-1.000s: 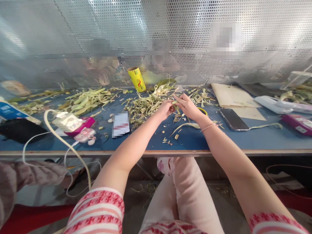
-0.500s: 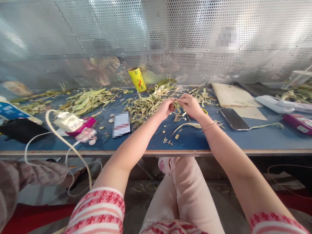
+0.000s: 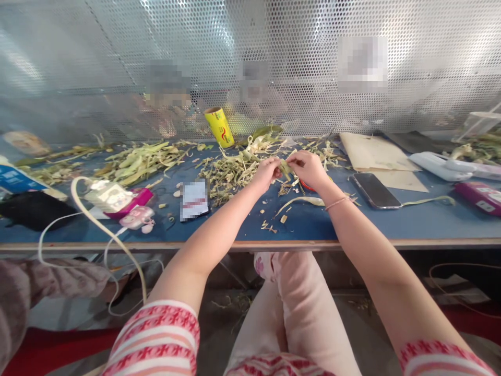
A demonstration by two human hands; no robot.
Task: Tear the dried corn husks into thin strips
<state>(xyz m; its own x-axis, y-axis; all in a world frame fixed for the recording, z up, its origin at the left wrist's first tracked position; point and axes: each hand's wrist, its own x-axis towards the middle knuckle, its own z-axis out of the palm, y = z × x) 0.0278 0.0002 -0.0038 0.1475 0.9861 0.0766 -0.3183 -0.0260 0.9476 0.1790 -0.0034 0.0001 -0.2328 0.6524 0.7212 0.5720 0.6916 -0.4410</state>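
Over the middle of the blue table (image 3: 250, 224), a pale green piece of plant (image 3: 285, 168) spans the gap between my two hands. My left hand (image 3: 269, 175) has its fingers curled closed around one end of it. The thumb and fingers of my right hand (image 3: 310, 168) are pinched together at its other side. Right behind my left hand spreads a heap of dry greenish plant scraps (image 3: 230, 169). Part of a red, round-edged object (image 3: 306, 185) shows beneath my right hand, mostly hidden by it. A long pale strip (image 3: 299, 200) lies in front.
A yellow cardboard tube (image 3: 219, 127) leans by the perforated metal wall (image 3: 305, 57). Pale leaf strips (image 3: 144, 163) are piled left. Nearer are a small screen-like device (image 3: 194, 200) and a charger with cables (image 3: 139, 216). To the right lie a phone (image 3: 376, 191) and cardboard (image 3: 378, 151).
My right hand has shifted slightly right, away from my left, and more of the green piece shows between them. The object under my right hand now shows red instead of yellow.
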